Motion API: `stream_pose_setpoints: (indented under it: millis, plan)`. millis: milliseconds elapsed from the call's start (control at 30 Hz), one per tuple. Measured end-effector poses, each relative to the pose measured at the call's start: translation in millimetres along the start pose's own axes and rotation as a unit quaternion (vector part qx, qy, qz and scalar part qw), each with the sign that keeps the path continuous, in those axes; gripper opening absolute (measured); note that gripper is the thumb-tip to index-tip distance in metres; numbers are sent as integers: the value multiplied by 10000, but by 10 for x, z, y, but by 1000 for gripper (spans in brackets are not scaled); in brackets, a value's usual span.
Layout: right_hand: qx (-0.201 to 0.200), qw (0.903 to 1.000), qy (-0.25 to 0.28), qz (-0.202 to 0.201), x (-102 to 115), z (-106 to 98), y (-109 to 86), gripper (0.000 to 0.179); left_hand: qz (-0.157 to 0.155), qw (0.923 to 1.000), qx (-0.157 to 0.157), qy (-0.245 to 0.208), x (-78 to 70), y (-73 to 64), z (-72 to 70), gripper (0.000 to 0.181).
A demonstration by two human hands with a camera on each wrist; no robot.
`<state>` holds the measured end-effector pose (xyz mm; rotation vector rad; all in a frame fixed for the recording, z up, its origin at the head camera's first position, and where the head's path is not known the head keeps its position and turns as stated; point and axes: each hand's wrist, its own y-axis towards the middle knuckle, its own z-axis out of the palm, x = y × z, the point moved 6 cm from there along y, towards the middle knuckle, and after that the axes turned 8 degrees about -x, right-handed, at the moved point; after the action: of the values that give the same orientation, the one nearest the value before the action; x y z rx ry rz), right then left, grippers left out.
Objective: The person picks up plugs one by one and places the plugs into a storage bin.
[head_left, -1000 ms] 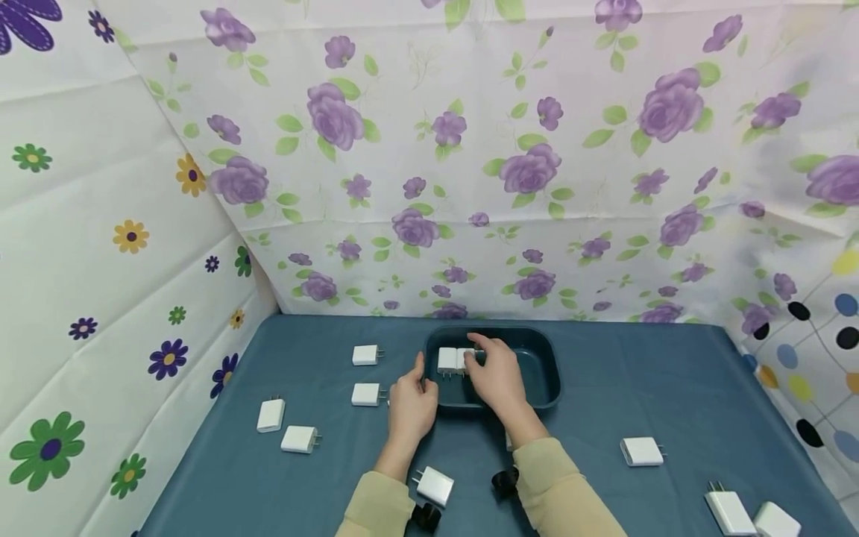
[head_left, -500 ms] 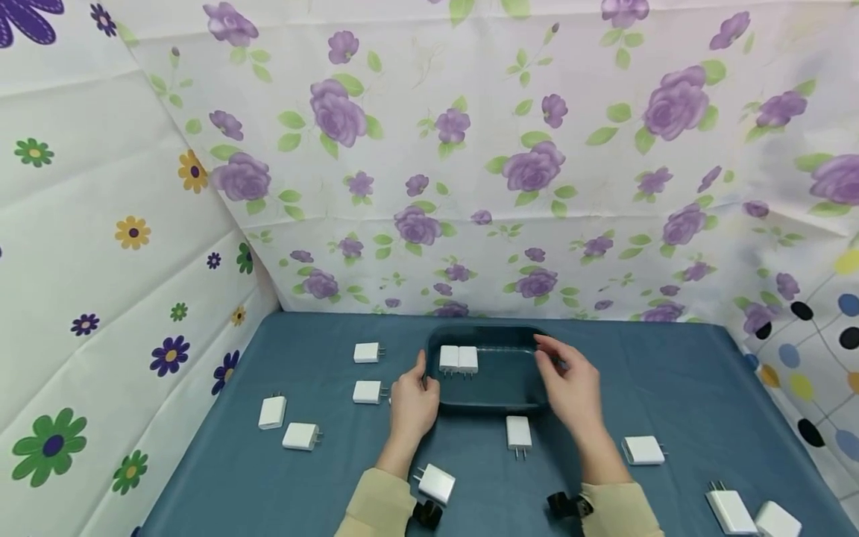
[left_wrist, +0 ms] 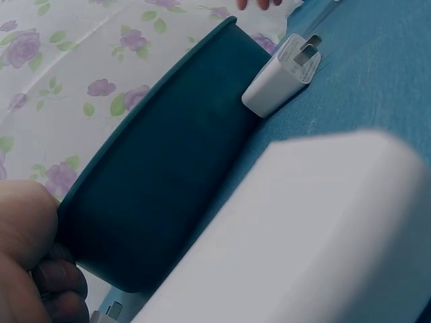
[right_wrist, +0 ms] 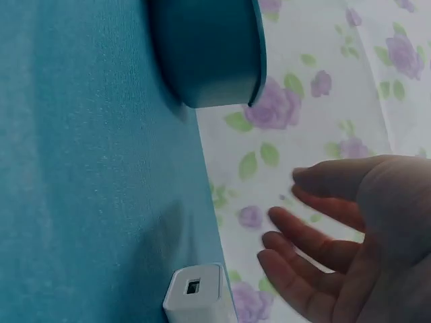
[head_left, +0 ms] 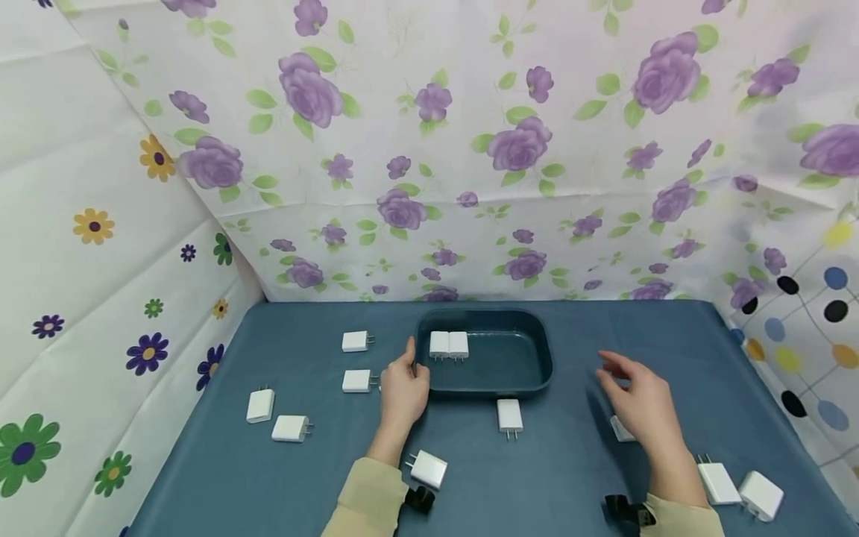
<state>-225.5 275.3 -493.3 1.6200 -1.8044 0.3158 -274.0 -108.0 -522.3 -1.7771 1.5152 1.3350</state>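
My left hand (head_left: 405, 388) grips the left end of a dark teal tray (head_left: 508, 358), its fingers curled at the rim in the left wrist view. Inside the tray, two white charger plugs (head_left: 448, 344) lie side by side at the left, prongs toward me. My right hand (head_left: 640, 410) hovers right of the tray with loosely bent fingers and nothing in them. Below it, partly hidden, is another white charger plug (head_left: 621, 429), its USB port showing in the right wrist view (right_wrist: 195, 289). One more charger (head_left: 509, 415) lies just in front of the tray.
Several charger plugs (head_left: 291, 429) are scattered on the blue tablecloth (head_left: 537, 485) to the left. One (head_left: 429, 469) lies beside my left forearm and looms large in the left wrist view. Two chargers (head_left: 718, 483) lie near right. A floral curtain (head_left: 470, 164) hangs behind the table.
My right hand has let go of the second charger in the tray and moved right, out over the charger on the table. My left hand stays at the tray; the head view has shifted slightly.
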Motion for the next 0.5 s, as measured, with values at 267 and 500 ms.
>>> stream_pose_setpoints:
  millis: [267,500]
  plan:
    - [989,9937,-360,387,239,320,-171,40,-54,9999,82,-50,20,-9,-13,56]
    - [1218,9897,-625,408,586,738,-348,41,-60,10000,47,-28,39,7,-21,57]
